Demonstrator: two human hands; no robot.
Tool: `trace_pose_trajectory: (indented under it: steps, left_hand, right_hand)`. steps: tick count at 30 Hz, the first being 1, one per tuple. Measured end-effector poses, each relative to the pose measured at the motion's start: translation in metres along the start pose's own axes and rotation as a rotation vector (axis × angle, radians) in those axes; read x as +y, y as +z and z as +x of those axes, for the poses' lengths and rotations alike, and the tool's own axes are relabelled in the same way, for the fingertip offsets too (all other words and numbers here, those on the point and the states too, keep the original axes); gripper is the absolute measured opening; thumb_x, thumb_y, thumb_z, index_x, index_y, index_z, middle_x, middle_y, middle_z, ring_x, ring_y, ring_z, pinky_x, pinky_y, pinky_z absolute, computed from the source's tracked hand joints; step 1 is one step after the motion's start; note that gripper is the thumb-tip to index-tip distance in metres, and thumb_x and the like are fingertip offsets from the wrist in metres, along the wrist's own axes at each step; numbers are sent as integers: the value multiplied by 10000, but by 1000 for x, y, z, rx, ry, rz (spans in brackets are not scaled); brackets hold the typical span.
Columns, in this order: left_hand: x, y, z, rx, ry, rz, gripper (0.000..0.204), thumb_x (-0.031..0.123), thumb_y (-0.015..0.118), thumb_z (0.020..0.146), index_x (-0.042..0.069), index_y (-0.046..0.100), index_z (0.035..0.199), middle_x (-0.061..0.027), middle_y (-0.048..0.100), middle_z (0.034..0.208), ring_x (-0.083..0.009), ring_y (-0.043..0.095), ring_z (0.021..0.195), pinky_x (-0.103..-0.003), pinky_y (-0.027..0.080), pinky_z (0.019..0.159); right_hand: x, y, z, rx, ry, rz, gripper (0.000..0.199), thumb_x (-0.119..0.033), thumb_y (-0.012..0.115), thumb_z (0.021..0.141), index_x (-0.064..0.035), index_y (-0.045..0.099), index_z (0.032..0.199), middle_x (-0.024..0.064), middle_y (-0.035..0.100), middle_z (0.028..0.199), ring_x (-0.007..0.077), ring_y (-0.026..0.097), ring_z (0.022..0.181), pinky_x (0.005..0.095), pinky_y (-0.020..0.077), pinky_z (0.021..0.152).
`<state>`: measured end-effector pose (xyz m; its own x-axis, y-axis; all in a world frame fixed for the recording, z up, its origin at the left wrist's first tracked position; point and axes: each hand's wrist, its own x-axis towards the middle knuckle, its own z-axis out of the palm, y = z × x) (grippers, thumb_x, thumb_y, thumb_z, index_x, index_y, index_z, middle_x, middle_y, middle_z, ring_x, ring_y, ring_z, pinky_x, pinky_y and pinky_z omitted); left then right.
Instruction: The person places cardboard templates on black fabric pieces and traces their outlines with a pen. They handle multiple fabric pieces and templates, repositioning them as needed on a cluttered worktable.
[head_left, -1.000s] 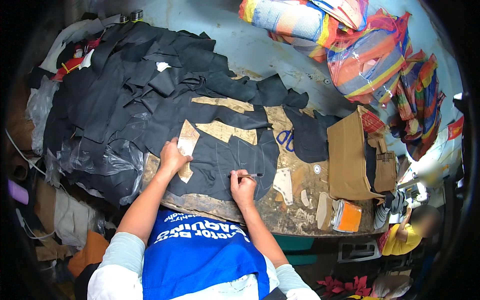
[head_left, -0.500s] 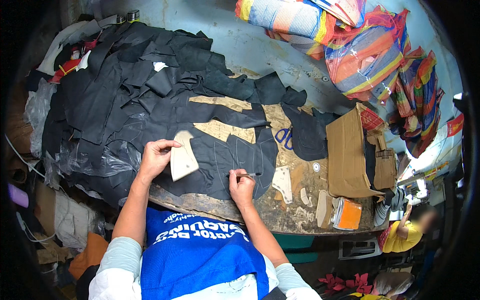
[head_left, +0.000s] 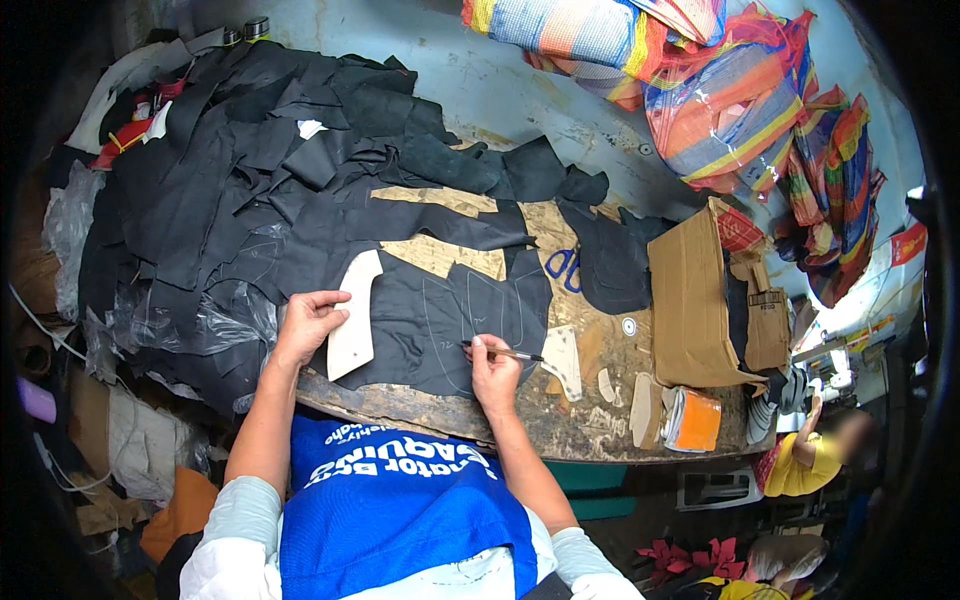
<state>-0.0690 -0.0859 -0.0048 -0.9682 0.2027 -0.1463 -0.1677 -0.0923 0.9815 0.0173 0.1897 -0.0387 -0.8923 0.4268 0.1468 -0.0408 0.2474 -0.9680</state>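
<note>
My left hand [head_left: 312, 322] pinches the left edge of a curved cream pattern piece [head_left: 352, 325], which lies over or just above a sheet of black leather [head_left: 405, 335]. In my right hand [head_left: 495, 378] is a slim pen [head_left: 518, 353], its one end close to the leather. Pale drawn outlines and small marks show on the sheet around that hand. A second cream pattern piece [head_left: 565, 362] rests to the right of the sheet. Blue-handled scissors [head_left: 565, 270] lie beyond it on the wooden table [head_left: 590, 440], partly covered by leather.
Black leather pieces [head_left: 200, 180] are heaped at the left and back. An open cardboard box [head_left: 695, 310] stands at the right, behind an orange packet [head_left: 694, 422]. Striped woven bags [head_left: 720, 110] hang at the back right. A person in yellow [head_left: 808, 462] sits farther right.
The cream pattern piece has turned more upright and shifted slightly left and toward me in my left hand. My right hand has moved a little right and nearer, with the pen tilted differently.
</note>
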Motion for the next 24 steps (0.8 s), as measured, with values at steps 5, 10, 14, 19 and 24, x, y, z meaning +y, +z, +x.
trace_pose_trajectory:
  steps: [5,10,14,19,24]
  left_hand:
    - [16,-10,5,145,220,-84,536,-78,633,762,-88,457,1268,-126,657,936,-114,631,736,-230,513,690]
    - [36,-62,8,265,52,-173,509,-6,657,782,-133,450,1229,-146,677,876,-156,660,720,-257,529,670]
    - [16,-71,4,230,-124,-153,230,49,640,815,-85,607,999,-128,678,831,-158,654,669,-264,526,622]
    - [-13,-36,-2,213,-242,16,181,71,634,829,-61,616,952,-128,675,815,-177,651,654,-281,519,587]
    - [-22,-11,-15,86,-311,-68,215,77,635,829,-37,593,1005,-106,670,824,-165,650,689,-279,516,558]
  right_hand:
    - [-5,-15,6,171,-177,-89,174,-129,523,936,19,610,965,91,651,791,137,621,733,266,491,682]
    - [0,-73,34,334,-160,-788,288,-220,695,778,2,592,931,139,629,788,280,612,731,360,473,697]
    - [8,-78,43,235,-108,-801,282,-137,728,677,-1,570,867,117,590,728,251,588,682,344,466,673]
    - [1,-82,73,178,-60,-678,213,-33,655,652,-12,539,829,84,520,653,209,537,612,336,448,617]
    - [-33,-112,108,474,-421,-939,300,-11,672,665,-49,554,937,141,581,773,324,547,736,411,441,715]
